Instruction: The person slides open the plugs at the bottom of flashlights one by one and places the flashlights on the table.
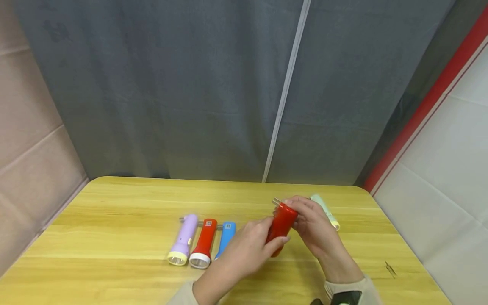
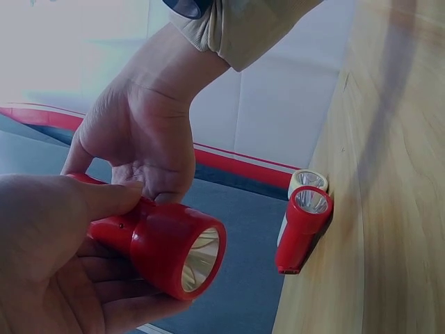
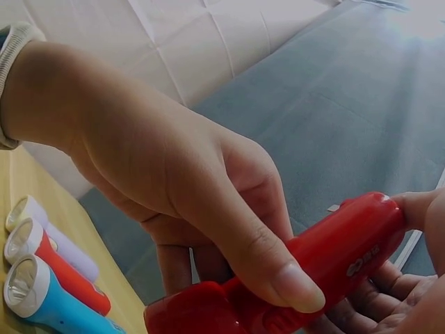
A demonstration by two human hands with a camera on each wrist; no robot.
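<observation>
A glossy red flashlight (image 1: pixel 281 226) is held in the air above the table, its two metal plug prongs (image 1: pixel 276 201) sticking out near the tail. My left hand (image 1: pixel 249 241) grips its body, with the thumb lying along the side in the right wrist view. At the tail end, my right hand (image 1: pixel 314 224) holds it between thumb and fingers. The flashlight's clear lens (image 2: pixel 201 259) shows in the left wrist view. Beyond the hands, another red flashlight (image 2: pixel 299 226) lies on the table beside a pale green flashlight (image 1: pixel 325 212); the head view hides that red one.
To the left, a purple flashlight (image 1: pixel 184 239), a red one with a white rim (image 1: pixel 204 241) and a blue one (image 1: pixel 227 235) lie side by side. A dark mark (image 1: pixel 390 269) is on the wooden table (image 1: pixel 114 271) at right. A grey curtain (image 1: pixel 171 93) hangs behind.
</observation>
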